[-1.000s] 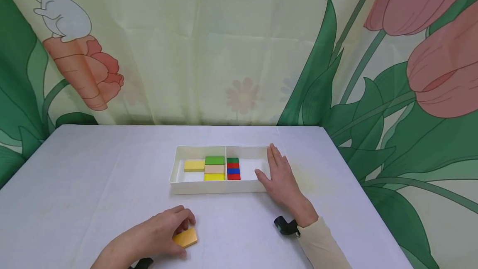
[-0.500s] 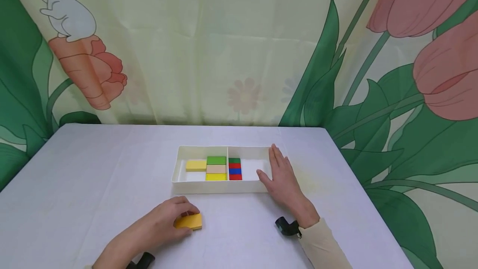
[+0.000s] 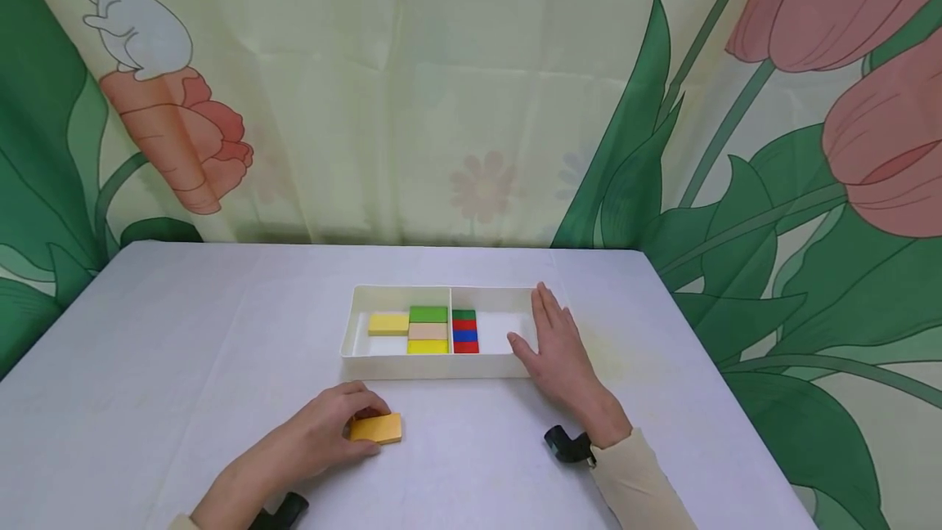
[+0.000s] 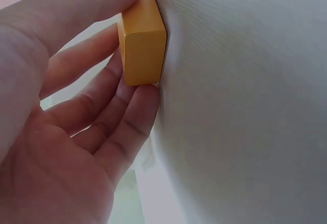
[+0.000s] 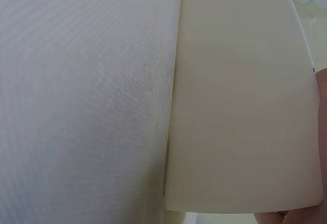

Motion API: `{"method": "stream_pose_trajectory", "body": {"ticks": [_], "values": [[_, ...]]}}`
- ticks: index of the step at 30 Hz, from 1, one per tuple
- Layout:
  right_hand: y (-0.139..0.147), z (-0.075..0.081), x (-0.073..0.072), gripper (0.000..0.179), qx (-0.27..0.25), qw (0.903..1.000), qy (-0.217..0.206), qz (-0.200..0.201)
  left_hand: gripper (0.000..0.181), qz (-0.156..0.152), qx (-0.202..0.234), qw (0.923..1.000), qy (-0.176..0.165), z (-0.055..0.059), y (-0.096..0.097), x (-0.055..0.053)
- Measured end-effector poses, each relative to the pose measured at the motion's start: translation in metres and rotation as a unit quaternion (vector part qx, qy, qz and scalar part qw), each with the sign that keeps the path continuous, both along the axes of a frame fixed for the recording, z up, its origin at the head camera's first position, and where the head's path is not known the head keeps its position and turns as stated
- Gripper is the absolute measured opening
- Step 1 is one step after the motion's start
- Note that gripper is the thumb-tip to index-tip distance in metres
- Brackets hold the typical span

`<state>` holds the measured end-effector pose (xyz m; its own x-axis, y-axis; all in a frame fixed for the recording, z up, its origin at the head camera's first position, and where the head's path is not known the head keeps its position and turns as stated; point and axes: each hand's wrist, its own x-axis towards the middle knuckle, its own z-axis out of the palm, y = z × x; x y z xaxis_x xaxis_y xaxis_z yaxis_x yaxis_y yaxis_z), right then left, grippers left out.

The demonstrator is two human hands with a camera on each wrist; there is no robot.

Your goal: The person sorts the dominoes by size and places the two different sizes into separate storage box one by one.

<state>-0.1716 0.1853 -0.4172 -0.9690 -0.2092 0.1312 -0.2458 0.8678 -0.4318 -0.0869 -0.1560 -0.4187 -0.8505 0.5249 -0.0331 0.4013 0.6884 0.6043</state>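
My left hand (image 3: pixel 324 429) holds an orange-yellow rectangular block (image 3: pixel 379 428) between thumb and fingers, on the white table in front of the box. In the left wrist view the block (image 4: pixel 145 50) lies close along the cloth, with the thumb over one face and the fingertips at the opposite side. A white divided box (image 3: pixel 434 366) stands further back. My right hand (image 3: pixel 561 362) rests at its right end, fingers straight along the rim and thumb over the right compartment. The right wrist view shows the box's outer wall (image 5: pixel 245 101), with parts of the hand at its far edge.
In the left compartment lie a pale yellow block (image 3: pixel 388 325), a green block (image 3: pixel 428 314), a beige block (image 3: pixel 428 331) and a bright yellow block (image 3: pixel 428 346). Small green, red and blue blocks (image 3: pixel 465 335) line the divider's right side. A printed curtain (image 3: pixel 383 105) hangs behind the table.
My left hand has moved forward and slightly right with the orange-yellow block, nearer the box, and the block now lies straighter. The right hand stays at the box's end.
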Motion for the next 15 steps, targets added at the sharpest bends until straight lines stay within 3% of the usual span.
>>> {"method": "stream_pose_trajectory", "body": {"ticks": [10,15], "values": [[0.0,0.0,0.0,0.085,-0.002,1.0,0.004,0.003,0.031,0.014,-0.004,0.9999,-0.003,0.009,0.003,-0.002],[0.0,0.001,0.001,0.085,-0.001,1.0,0.004,0.001,0.03,-0.007,0.01,0.9986,0.052,0.019,0.003,-0.003]]}}
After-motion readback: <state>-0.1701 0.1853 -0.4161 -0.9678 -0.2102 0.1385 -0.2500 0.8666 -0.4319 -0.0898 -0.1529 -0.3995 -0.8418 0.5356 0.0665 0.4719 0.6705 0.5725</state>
